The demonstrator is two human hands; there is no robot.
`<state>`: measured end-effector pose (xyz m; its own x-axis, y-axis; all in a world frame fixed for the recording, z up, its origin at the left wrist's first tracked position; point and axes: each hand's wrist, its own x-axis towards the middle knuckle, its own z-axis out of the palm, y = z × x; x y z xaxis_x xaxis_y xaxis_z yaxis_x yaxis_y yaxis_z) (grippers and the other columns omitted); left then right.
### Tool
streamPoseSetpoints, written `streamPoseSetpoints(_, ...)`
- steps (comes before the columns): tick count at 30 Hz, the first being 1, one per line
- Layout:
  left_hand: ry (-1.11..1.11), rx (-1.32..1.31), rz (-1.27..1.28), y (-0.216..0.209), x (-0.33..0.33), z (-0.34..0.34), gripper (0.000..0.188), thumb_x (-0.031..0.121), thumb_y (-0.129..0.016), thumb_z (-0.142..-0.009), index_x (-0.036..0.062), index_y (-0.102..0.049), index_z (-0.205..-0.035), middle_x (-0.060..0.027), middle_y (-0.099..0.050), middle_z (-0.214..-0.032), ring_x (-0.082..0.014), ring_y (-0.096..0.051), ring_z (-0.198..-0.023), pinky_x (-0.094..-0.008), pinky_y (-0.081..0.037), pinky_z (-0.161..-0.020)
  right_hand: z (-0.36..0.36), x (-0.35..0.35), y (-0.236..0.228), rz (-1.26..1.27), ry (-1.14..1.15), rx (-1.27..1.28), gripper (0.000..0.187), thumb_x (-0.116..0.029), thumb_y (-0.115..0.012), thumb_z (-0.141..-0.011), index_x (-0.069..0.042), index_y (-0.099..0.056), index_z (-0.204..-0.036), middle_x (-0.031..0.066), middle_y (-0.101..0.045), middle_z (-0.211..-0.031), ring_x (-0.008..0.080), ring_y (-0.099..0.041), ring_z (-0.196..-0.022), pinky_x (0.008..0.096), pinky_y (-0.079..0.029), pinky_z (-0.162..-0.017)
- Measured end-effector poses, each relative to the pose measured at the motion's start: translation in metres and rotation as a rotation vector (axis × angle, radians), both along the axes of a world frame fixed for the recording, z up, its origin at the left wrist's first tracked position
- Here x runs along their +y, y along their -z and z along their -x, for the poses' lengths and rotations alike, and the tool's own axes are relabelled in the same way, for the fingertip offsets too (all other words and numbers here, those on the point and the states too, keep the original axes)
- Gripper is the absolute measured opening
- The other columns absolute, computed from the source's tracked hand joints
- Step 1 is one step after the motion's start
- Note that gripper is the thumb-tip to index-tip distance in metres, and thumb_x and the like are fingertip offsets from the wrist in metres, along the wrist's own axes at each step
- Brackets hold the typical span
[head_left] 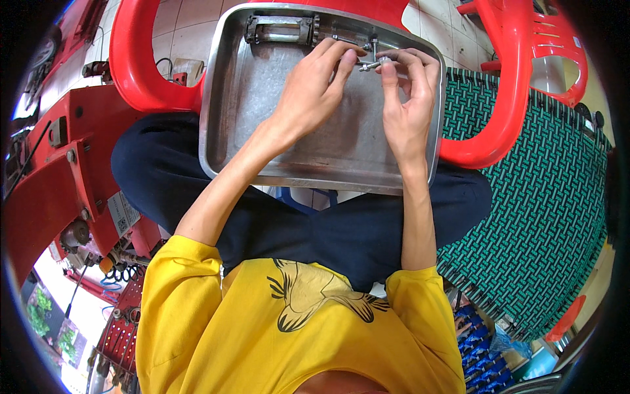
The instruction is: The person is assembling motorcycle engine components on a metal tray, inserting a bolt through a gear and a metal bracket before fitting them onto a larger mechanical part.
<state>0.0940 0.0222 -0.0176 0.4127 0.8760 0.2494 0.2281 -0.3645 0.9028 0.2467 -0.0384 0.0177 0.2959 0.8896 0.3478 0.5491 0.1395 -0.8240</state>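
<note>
A shallow metal tray [262,176] sits in front of me, over my lap. At its far right, my right hand [408,108] is closed, thumb and fingers pinching a small metal bolt [369,67] with what looks like a nut on it. My left hand [316,82] is beside it, thumb and forefinger drawn together near the bolt's left end; whatever sits between those fingertips is too small to make out. Just beyond the fingers lies a thin metal T-shaped piece [375,47]. A cylindrical metal hub with a toothed end [281,30] rests in the tray's far left corner.
The tray meets a red plastic chair [141,85], whose arms curve up on both sides. To the right is a green woven seat [525,197]. Red machinery [72,151] stands close on the left, and another red chair [558,52] is at the far right.
</note>
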Motion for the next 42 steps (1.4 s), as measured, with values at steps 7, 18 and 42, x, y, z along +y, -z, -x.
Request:
streamPoseSetpoints(7, 0.001, 0.009, 0.004, -0.005, 0.0, 0.003, 0.032, 0.031, -0.062, -0.107, 0.0013, -0.068, -0.117, -0.0121, -0.071, -0.106, -0.02, -0.068, -0.091, -0.0326, -0.053, -0.074, 0.001, -0.001, -0.005, -0.008, -0.024, -0.018, 0.025, -0.021, -0.071, -0.102, 0.001, -0.07, -0.113, 0.0153, -0.056, -0.121, 0.0252, -0.064, -0.107, 0.0342, -0.058, -0.083)
streamPoseSetpoints(18, 0.129, -0.133, -0.025, -0.018, 0.001, 0.006, 0.029, 0.03, -0.063, -0.107, 0.0025, -0.072, -0.11, -0.0061, -0.07, -0.104, -0.0154, -0.068, -0.09, -0.0295, -0.052, -0.077, 0.0, -0.001, -0.008, -0.021, 0.006, -0.026, 0.025, -0.022, -0.069, -0.103, 0.001, -0.071, -0.111, 0.0146, -0.056, -0.119, 0.0249, -0.062, -0.106, 0.0337, -0.058, -0.082)
streamPoseSetpoints(42, 0.144, -0.155, 0.096, -0.021, 0.0, 0.007, 0.033, 0.036, -0.066, -0.104, 0.0036, -0.073, -0.109, -0.0048, -0.071, -0.099, -0.0141, -0.067, -0.089, -0.0298, -0.052, -0.074, -0.002, -0.001, -0.008, -0.027, 0.001, -0.016, 0.024, -0.023, -0.069, -0.103, -0.001, -0.073, -0.11, 0.0134, -0.057, -0.118, 0.0235, -0.061, -0.106, 0.0333, -0.055, -0.082)
